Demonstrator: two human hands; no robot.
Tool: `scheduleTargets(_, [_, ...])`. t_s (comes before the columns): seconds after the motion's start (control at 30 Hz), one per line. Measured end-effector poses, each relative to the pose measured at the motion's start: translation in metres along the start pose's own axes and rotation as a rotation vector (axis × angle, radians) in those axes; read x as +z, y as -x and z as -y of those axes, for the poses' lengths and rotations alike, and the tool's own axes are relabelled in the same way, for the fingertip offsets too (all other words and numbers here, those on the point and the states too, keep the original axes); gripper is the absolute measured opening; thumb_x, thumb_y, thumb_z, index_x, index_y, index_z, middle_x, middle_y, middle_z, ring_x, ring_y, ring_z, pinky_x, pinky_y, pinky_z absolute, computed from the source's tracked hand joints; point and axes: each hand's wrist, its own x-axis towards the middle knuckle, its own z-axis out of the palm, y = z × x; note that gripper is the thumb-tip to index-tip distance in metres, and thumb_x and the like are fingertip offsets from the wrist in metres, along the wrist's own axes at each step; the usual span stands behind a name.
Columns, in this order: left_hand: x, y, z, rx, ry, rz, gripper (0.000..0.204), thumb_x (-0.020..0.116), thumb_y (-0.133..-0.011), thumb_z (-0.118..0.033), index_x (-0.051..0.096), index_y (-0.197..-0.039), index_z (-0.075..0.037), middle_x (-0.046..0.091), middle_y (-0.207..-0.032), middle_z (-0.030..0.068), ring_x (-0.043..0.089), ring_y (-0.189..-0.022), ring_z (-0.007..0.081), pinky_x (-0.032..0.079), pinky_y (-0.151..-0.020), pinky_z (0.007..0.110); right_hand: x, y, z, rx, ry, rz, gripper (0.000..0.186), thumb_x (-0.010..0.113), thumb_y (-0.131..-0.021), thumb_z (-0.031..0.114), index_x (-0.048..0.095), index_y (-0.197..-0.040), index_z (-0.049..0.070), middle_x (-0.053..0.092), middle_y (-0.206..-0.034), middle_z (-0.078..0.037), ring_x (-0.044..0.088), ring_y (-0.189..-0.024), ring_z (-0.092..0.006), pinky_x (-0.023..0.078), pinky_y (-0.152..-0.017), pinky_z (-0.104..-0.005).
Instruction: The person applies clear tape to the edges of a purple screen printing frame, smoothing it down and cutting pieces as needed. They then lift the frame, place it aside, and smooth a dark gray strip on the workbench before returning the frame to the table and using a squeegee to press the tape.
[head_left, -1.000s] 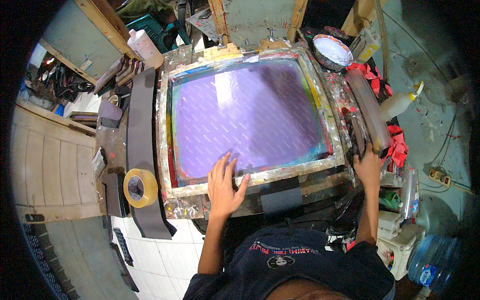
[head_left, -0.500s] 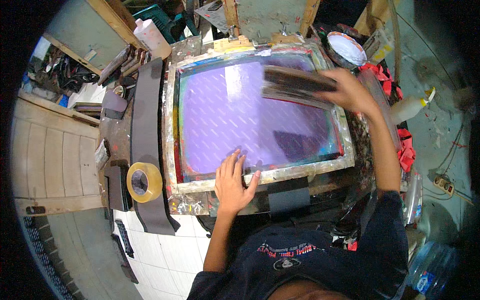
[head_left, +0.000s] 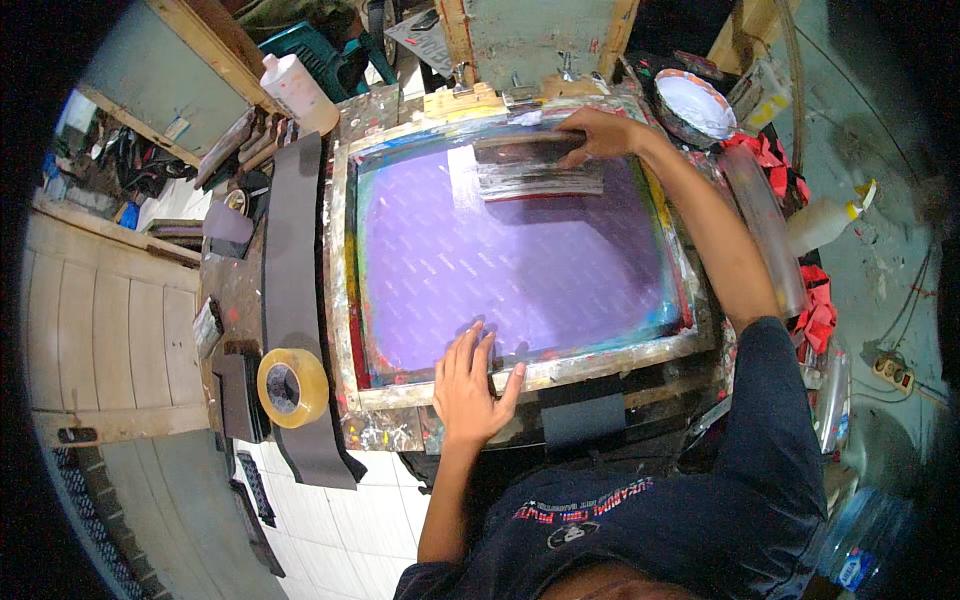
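A wooden screen-printing frame (head_left: 570, 371) with a purple mesh (head_left: 430, 270) lies on the paint-stained worktable in front of me. Its inner borders carry smears of blue, green, red and yellow ink. My right hand (head_left: 605, 135) is closed around the right end of a wide squeegee (head_left: 542, 181), which is at the far part of the mesh. Whitish streaks mark the squeegee's face. My left hand (head_left: 470, 390) rests with fingers spread on the near side of the frame, its fingertips reaching over the mesh edge.
A dark strip (head_left: 292, 250) runs along the table's left side, with a roll of clear tape (head_left: 308, 386) on it. A bottle (head_left: 298, 92) stands at the far left. Beyond the frame's far right corner sits a bowl of white ink (head_left: 695, 103). Red cloth (head_left: 817, 310) lies at the right.
The squeegee, held raised and blurred over the right part of the screen, has moved left to the far middle with my right hand. My left hand stays on the near frame edge.
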Motion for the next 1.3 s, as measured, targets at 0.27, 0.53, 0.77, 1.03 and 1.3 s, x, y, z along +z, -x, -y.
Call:
scheduleTargets(0.27, [-0.004,-0.003,-0.003,-0.010,-0.015,0.034,0.054,0.070,-0.087,-0.038,0.061,-0.127,-0.002,0.054,-0.142,0.0173,0.050,-0.130,0.0372,0.037,-0.107,0.048,-0.005,0.005,0.012,-0.026,-0.033,-0.014,0.058,0.083,-0.078,0.039,0.067,-0.118,-0.001,0.070,-0.098,-0.018,0.064,-0.089,-0.0228,0.050,-0.080,-0.0371])
scheduleTargets(0.53, [-0.013,-0.039,-0.019,0.155,-0.052,0.122,0.063,0.066,-0.091,-0.035,0.049,-0.139,0.003,0.033,-0.153,0.0304,0.035,-0.140,0.0467,0.028,-0.117,0.051,-0.047,0.084,0.065,0.032,-0.072,-0.485,0.046,0.080,-0.085,0.030,0.067,-0.114,-0.004,0.070,-0.094,-0.014,0.062,-0.086,-0.0178,0.050,-0.080,-0.0355])
scheduleTargets(0.77, [0.134,-0.196,-0.044,0.489,-0.008,0.116,0.075,0.051,-0.099,-0.044,0.036,-0.142,0.016,0.030,-0.154,0.0354,0.029,-0.144,0.0487,0.023,-0.121,0.052,-0.006,0.232,0.119,0.572,-0.192,-0.913,0.044,0.078,-0.087,0.030,0.069,-0.115,-0.003,0.073,-0.105,-0.013,0.066,-0.096,-0.0207,0.049,-0.093,-0.0357])
scheduleTargets(1.03, [0.206,-0.264,-0.054,0.429,-0.126,0.131,0.080,0.043,-0.101,-0.050,0.034,-0.144,0.017,0.032,-0.154,0.0346,0.033,-0.143,0.0477,0.027,-0.119,0.050,0.101,0.404,0.167,1.067,-0.486,-1.052,0.049,0.078,-0.087,0.026,0.063,-0.123,-0.005,0.069,-0.113,-0.012,0.062,-0.103,-0.0209,0.045,-0.098,-0.0352])
scheduleTargets(1.3, [0.162,-0.313,-0.040,0.473,0.216,0.317,0.057,0.060,-0.093,-0.039,0.057,-0.131,0.003,0.056,-0.137,0.0259,0.050,-0.132,0.0404,0.042,-0.110,0.046,0.155,0.425,0.143,1.116,-0.384,-1.071,0.040,0.079,-0.084,0.023,0.066,-0.109,-0.006,0.070,-0.105,-0.013,0.062,-0.097,-0.0212,0.047,-0.093,-0.0345])
